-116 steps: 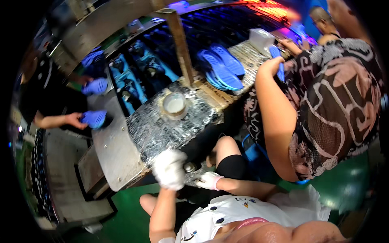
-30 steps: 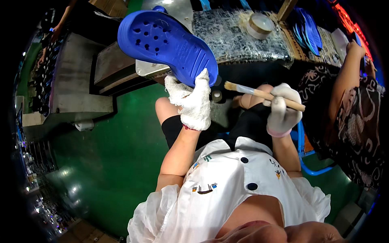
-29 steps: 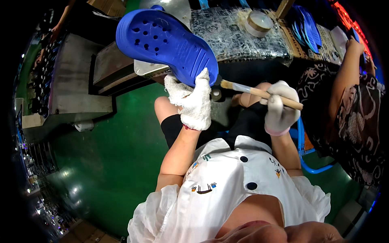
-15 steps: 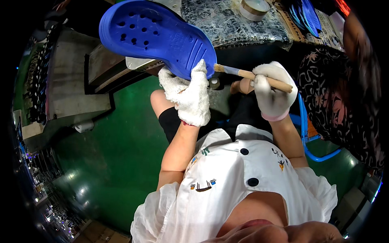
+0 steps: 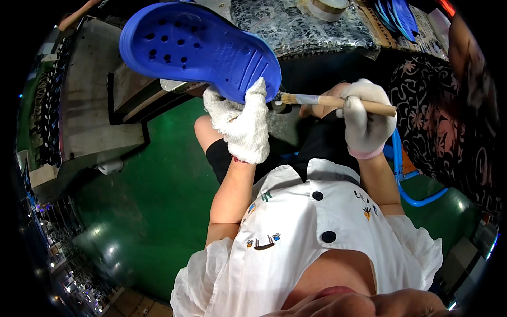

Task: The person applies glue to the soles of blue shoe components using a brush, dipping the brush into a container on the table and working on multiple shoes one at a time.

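Observation:
A blue clog-shaped shoe piece [image 5: 211, 58] with several round holes at its wide end is held up in front of me. My left hand [image 5: 243, 124], in a white knit glove, grips its narrow end, the thumb lying on the upper face and the other fingers underneath. In my right hand [image 5: 368, 119], also gloved in white, is a wooden-handled brush [image 5: 338, 101], held between thumb and fingers. Its bristles point left and sit at the right edge of the blue piece, beside my left thumb; whether they touch it I cannot tell.
A plastic-wrapped work surface [image 5: 285, 31] lies beyond the piece, with a roll of tape [image 5: 327, 9] on it. Several blue pieces [image 5: 398, 18] rest at the far right. A person in patterned clothing [image 5: 428, 132] is close on my right, near a blue metal frame [image 5: 417, 201]. Grey machinery [image 5: 90, 95] stands left.
My right hand and the brush have moved slightly right and down, the brush now nearly level. The blue piece has shifted a little left and down with my left hand.

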A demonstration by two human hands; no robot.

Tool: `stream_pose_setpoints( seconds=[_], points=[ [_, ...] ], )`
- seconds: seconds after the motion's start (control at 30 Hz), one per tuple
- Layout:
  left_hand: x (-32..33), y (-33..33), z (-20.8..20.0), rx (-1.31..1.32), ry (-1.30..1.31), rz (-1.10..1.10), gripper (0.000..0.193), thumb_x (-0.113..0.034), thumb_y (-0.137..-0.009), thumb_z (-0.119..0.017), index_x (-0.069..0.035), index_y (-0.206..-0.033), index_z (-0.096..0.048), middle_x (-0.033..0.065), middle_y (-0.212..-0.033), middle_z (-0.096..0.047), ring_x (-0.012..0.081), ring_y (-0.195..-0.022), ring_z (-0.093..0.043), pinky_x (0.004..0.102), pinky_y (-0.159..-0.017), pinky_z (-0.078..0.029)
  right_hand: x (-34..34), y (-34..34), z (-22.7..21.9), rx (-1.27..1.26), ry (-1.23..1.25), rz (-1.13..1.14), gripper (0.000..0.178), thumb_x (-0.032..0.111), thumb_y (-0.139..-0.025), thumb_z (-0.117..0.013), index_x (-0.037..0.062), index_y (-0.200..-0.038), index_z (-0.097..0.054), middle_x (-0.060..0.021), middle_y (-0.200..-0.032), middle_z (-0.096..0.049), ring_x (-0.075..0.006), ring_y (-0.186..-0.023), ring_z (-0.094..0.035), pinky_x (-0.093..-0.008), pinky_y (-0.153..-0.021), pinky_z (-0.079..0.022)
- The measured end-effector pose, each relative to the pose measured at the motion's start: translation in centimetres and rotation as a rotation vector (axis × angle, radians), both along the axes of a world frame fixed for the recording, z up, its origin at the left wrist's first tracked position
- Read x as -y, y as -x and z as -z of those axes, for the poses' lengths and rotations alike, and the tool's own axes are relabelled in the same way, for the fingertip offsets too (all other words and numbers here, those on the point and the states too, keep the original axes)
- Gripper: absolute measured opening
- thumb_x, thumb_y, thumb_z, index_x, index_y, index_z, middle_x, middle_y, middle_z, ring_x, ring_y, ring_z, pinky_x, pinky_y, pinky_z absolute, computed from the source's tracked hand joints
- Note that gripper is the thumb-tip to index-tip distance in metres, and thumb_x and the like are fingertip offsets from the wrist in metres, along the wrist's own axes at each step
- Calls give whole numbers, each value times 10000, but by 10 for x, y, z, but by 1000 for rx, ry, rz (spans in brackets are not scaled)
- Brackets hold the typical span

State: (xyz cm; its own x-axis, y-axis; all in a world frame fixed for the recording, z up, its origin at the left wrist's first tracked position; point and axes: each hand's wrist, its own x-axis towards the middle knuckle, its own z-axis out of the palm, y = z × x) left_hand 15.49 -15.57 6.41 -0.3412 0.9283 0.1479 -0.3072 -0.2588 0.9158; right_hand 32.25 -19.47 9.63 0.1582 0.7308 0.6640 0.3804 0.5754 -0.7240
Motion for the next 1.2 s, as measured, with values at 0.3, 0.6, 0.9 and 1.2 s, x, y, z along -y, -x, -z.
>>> stream_pose_setpoints(
  seconds=[0.3,0.6,0.9,1.2],
  points=[
    [-2,4,-1,-2,73,-19,459,36,-815,-692,-26,-1205,-457,86,-1062,-609,149,-885,-624,278,-758,-535,-5,-10,9,99,-11,69,87,-78,-726,-604,-23,-793,-605,-102,-726,-637,-184,-578,-620,-271,-534,-500],
    [-39,67,-32,767,431,479,218,-298,-866,-618,-126,-993,-576,-19,-810,-614,88,-630,-580,261,-428,-391,-13,-37,150,-234,503,129,79,106,-916,-621,35,-949,-623,16,-792,-585,-52,-673,-547,-201,-622,-442],
    [-44,63,-29,1195,347,936,332,-240,-823,-605,-86,-1107,-529,-8,-879,-602,85,-726,-620,350,-622,-452,-9,-34,217,39,823,168,242,297,-901,-580,72,-936,-665,-106,-740,-678,-246,-703,-687,-332,-691,-524],
    [-7,-22,-22,206,176,104,323,-95,-914,-619,-43,-1204,-487,48,-1026,-595,101,-782,-574,242,-627,-492,12,-1,148,-665,512,-84,289,168,-997,-488,23,-1247,-496,-123,-921,-676,-113,-710,-610,-201,-624,-479]
  ],
)
